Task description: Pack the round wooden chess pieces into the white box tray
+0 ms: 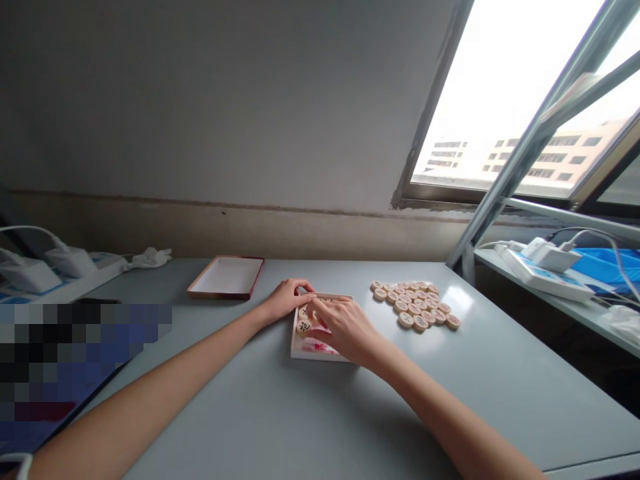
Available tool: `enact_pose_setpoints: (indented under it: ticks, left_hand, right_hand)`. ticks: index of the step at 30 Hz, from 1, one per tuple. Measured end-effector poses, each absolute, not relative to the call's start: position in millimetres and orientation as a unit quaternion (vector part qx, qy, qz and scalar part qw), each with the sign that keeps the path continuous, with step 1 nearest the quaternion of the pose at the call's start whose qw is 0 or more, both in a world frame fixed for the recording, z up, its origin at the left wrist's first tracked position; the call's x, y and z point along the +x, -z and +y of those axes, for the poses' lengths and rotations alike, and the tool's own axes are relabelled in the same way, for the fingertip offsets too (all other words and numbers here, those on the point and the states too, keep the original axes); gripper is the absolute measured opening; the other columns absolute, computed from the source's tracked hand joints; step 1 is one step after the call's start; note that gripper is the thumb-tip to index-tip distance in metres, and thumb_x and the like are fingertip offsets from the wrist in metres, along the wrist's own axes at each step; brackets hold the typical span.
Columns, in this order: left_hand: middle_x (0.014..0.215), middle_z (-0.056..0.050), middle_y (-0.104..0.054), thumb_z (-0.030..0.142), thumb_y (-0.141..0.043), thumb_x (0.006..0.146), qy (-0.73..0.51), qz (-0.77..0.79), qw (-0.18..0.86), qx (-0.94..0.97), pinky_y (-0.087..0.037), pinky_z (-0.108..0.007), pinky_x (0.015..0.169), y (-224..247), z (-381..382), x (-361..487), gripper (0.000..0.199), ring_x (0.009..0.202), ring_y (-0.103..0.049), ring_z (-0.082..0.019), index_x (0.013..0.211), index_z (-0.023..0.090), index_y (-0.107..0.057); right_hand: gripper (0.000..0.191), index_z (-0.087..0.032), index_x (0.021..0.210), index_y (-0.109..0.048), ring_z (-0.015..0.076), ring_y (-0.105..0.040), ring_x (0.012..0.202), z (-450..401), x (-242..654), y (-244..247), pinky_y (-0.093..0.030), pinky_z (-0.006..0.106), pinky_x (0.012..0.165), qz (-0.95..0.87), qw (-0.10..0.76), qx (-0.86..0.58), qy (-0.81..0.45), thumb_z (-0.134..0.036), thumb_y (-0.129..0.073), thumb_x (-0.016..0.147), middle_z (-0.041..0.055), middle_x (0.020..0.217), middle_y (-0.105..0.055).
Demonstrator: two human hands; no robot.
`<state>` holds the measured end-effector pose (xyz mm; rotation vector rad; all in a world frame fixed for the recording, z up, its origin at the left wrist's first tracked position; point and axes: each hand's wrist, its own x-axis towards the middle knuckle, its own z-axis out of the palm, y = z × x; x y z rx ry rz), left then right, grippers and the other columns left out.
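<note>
A shallow white box stands on the desk in front of me, with round wooden Chinese chess pieces inside, some of them marked in black. Fingers of my left hand curl round the box's far left corner and hold it. Over the box is my right hand, its fingers bent down inside and closed about a piece that they partly hide. Red print shows on the box's floor near the thumb. The right part of the box is hidden beneath this hand.
Several loose Chinese chess pieces lie in a cluster to the right. A box lid rests upturned at the back left. Power strips with chargers are at the left; another power strip sits on the right shelf. A metal post rises behind.
</note>
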<state>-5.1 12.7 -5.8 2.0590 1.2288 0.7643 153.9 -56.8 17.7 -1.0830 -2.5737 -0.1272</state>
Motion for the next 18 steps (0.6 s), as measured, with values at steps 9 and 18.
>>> enact_pose_setpoints:
  ticks: [9,18]
  left_hand:
    - [0.062,0.000,-0.056,0.041,-0.051,0.070,-0.276,0.467,0.292,0.787,-0.034,-0.021,0.054,1,9,-4,0.029,0.058,-0.047,-0.013,0.076,0.015,-0.062]
    - [0.064,0.000,-0.056,0.041,-0.049,0.072,-0.269,0.473,0.284,0.790,-0.033,-0.022,0.054,-2,6,-4,0.029,0.060,-0.048,-0.014,0.077,0.016,-0.061]
  right_hand:
    - [0.017,-0.021,0.072,-0.061,0.0118,-0.054,0.057,-47,174,-34,-0.031,0.024,0.057,-0.886,0.136,-0.444,0.017,-0.033,-0.051,0.081,-0.0016,0.063,-0.062]
    - [0.024,-0.020,0.092,-0.056,0.0181,-0.057,0.070,-15,262,-36,-0.027,0.024,0.053,-0.751,0.062,-0.654,0.060,-0.037,-0.056,0.074,0.0036,0.086,-0.062]
